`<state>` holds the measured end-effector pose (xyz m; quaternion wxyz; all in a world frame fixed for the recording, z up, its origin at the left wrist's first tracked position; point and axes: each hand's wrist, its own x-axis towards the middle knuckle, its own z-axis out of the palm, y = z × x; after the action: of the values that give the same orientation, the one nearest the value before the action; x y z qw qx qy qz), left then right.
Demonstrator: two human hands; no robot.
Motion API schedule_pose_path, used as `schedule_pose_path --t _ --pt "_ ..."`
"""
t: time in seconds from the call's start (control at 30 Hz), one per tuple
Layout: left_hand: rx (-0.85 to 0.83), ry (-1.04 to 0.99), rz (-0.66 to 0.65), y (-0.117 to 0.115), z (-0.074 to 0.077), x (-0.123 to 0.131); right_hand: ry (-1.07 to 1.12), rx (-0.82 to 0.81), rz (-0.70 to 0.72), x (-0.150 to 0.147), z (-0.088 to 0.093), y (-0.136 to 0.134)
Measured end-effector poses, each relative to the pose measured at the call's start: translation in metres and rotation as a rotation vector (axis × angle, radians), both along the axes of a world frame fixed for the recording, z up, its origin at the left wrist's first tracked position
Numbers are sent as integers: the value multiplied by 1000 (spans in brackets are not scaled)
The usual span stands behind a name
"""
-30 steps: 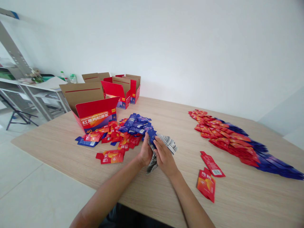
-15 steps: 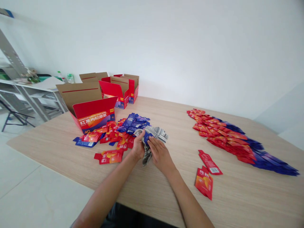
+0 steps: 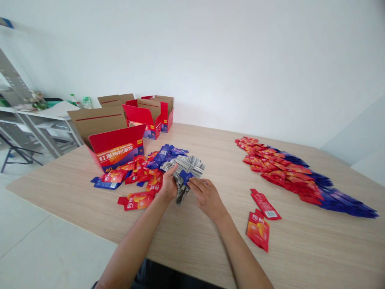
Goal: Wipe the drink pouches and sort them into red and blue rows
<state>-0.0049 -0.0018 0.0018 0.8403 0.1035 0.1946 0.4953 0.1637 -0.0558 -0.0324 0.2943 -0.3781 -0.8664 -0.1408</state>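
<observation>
My left hand is closed around a striped grey and white cloth, with a small blue sachet lying against the cloth. My right hand pinches the same blue sachet from the right side. Both hands hover just above the wooden table, at the near edge of a loose pile of red and blue sachets.
An open red carton stands behind the pile, with two more open cartons farther back. A long row of red and blue sachets lies at the right. Two red sachets lie near my right arm. Metal shelving stands at the left.
The cloth has been lifted and spread over the blue sachet, and both hands have shifted slightly left and away from me. The view has drifted a little.
</observation>
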Motion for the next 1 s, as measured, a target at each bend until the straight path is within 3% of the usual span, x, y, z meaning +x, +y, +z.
schedule_pose_path --t 0.1,0.23,0.37,0.47,0.57,0.73,0.9,1.0 --pt "31 7 61 6 -6 -2 136 -73 11 7 -2 1" --pt "28 2 115 9 -7 -2 527 -191 -78 11 -5 2" --pt "-4 45 33 3 -9 8 941 -225 -211 4 -7 5" --pt "17 118 -107 -7 -17 22 1099 -221 -255 -3 -8 7" --pt "113 208 -197 -19 -30 38 1162 -201 -282 -5 -9 8" --pt "173 371 -127 -28 -47 53 1120 -143 -376 -1 -12 10" --pt "170 332 -37 -22 -47 52 1023 -203 -402 7 -8 13" --pt "71 303 17 -14 -40 46 985 -168 -441 24 -2 17"
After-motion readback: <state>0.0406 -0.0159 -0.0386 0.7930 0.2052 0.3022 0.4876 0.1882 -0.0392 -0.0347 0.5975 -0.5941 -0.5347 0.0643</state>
